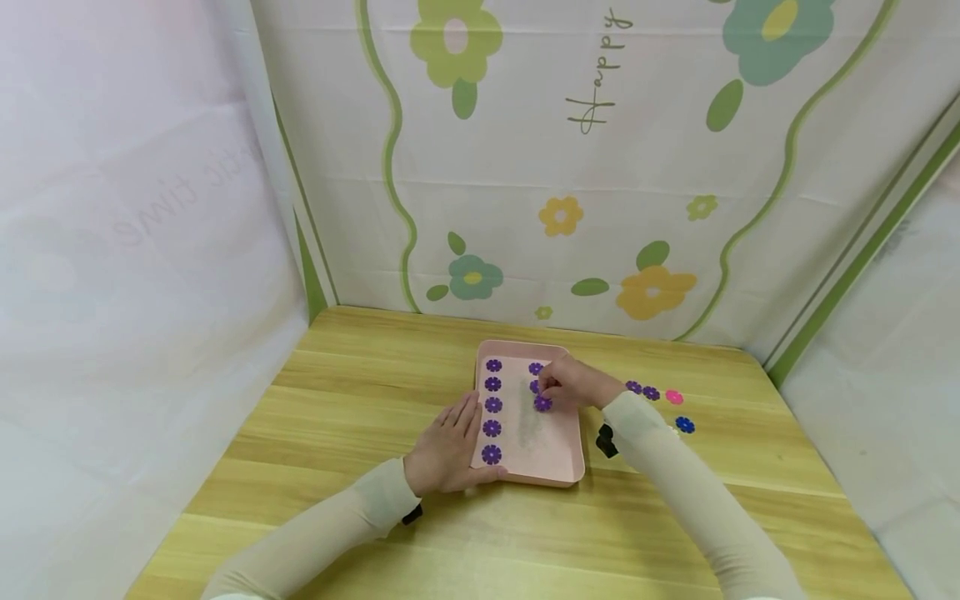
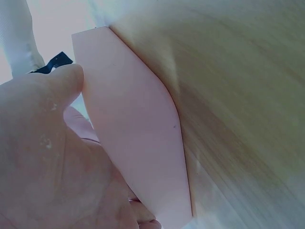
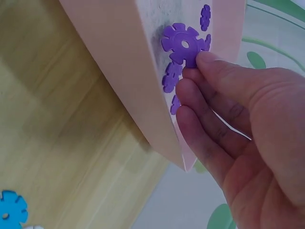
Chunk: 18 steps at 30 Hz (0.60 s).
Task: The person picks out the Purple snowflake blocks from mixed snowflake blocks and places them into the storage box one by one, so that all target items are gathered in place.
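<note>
A pink tray (image 1: 543, 481) lies on the wooden table. Along its left side runs a column of several purple flower-shaped notched discs (image 1: 492, 405). My left hand (image 1: 448, 450) rests at the tray's near left corner, fingers laid along the left rim and thumb on the near rim; the left wrist view shows the thumb (image 2: 71, 78) against the tray's edge. Over the tray's right half, my right hand (image 1: 573, 382) pinches a purple notched disc (image 3: 183, 44) between thumb and fingers. More purple discs (image 1: 536, 368) lie just beyond it, partly hidden by the hand.
To the right of the tray lie purple discs (image 1: 651, 393), a pink disc (image 1: 674, 397) and a blue disc (image 1: 686, 425). A pale piece is partly hidden by the right sleeve (image 1: 675, 475). A flower-printed curtain (image 1: 517, 167) stands behind the table.
</note>
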### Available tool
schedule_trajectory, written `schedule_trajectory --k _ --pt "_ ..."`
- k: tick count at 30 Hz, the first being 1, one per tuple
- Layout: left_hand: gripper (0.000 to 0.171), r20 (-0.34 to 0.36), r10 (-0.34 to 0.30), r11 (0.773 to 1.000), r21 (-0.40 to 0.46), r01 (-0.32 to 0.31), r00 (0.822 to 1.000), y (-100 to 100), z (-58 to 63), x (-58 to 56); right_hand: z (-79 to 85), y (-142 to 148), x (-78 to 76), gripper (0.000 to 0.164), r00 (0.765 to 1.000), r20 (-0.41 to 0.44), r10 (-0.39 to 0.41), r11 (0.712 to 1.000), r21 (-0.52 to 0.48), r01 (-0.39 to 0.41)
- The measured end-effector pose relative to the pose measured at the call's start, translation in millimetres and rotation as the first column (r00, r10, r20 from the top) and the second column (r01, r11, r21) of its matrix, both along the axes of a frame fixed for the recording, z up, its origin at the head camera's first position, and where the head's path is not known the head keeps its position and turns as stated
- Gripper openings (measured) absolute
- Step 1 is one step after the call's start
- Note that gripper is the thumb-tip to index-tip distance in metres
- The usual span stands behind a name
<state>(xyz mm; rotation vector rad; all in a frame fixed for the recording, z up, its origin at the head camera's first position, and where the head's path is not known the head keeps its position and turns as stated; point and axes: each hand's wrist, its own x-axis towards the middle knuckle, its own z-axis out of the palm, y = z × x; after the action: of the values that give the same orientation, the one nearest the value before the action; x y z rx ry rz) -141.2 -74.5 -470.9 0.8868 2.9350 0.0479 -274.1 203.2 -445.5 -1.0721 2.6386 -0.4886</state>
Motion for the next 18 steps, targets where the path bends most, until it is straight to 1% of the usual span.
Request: schedule_trajectory --k 5,11,15,18 --pt "0.111 0.001 0.000 1.000 -0.004 0.000 1.000 0.3 -0.2 -0.1 -5.5 -3.2 -2.2 0.010 0.999 0.033 -0.009 1.000 0.002 0.009" --pt "0.111 -0.009 -0.009 1.000 0.006 0.009 1.000 0.7 0.2 1.2 -10.3 -5.9 -3.7 0.013 0.994 0.078 -0.079 0.996 0.036 0.077" --pt "0.110 -0.006 -0.007 1.000 0.015 0.007 1.000 0.0 3.2 2.9 -11.6 -7.2 -3.3 0.013 0.992 0.081 -0.102 0.993 0.061 0.097" --pt "0.110 -0.006 -0.004 1.000 0.013 0.004 1.000 -0.4 4.3 3.7 -10.8 -8.0 -2.6 0.010 0.994 0.061 -0.093 0.994 0.066 0.089"
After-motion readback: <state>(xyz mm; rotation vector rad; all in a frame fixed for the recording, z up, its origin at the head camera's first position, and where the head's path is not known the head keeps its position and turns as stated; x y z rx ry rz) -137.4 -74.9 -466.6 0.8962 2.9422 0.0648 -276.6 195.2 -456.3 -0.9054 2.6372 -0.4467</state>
